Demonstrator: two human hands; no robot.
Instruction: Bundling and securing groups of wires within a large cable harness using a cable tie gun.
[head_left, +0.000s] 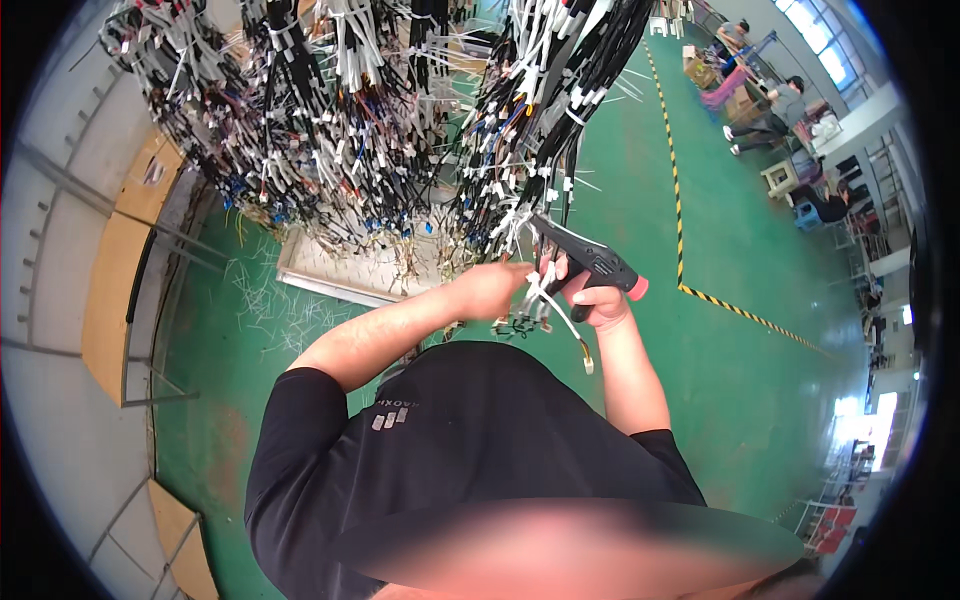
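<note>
In my right hand (pixel 600 303) is a black cable tie gun (pixel 590 257) with a red knob at its rear. Its nose points up and left at the lower ends of a hanging bundle of wires (pixel 525 150). My left hand (pixel 490 290) is closed at the tail of this wire harness, just left of the gun; its fingertips are partly hidden. Between my hands a white cable (pixel 565 315) droops down to a small pale connector (pixel 588 366). Dark wire ends (pixel 515 325) curl below my left hand.
Several thick wire bundles (pixel 320 120) with white ties hang ahead and to the left, over a pale tray (pixel 330 278). Cut tie ends (pixel 265 300) litter the green floor. Yellow-black tape (pixel 677 220) marks the floor at right. Wooden panels (pixel 118 300) stand left; people work far right.
</note>
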